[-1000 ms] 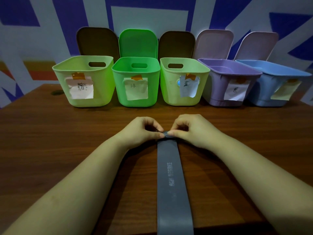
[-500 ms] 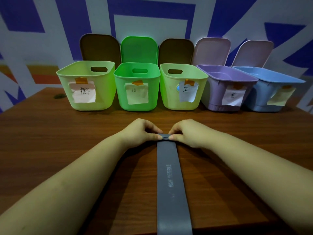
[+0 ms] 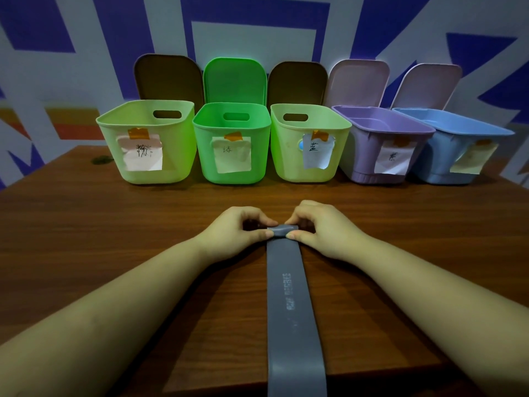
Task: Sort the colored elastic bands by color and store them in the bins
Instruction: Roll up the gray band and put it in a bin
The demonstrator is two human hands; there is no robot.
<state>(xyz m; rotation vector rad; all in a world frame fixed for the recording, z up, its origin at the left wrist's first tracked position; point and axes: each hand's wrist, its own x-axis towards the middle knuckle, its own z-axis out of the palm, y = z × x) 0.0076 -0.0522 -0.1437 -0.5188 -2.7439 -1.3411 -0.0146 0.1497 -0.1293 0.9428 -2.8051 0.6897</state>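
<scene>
I am pinching the far end of a long gray band [image 3: 292,305] with both hands. My left hand [image 3: 237,233] holds it from the left with thumb and fingers curled round the little roll I have made. My right hand [image 3: 320,230] pinches the same roll from the right. The rest of the band lies flat on the brown table [image 3: 86,239] and runs toward me, past the near edge.

I think I am just starting to roll this band up, because only a small bit at the far end is turned over. Most of it is not rolled yet.

Far from me stand five bins in a row with their lids up: a light green bin [image 3: 144,164] on the left, a bright green bin [image 3: 232,167], another light green bin [image 3: 289,167], a purple bin [image 3: 369,156], and a blue bin [image 3: 440,159] on the right. Each has a paper note stuck on it. I cannot see inside them, so I cannot tell if any bands are stored already. This band has yet to go into its bin.
</scene>
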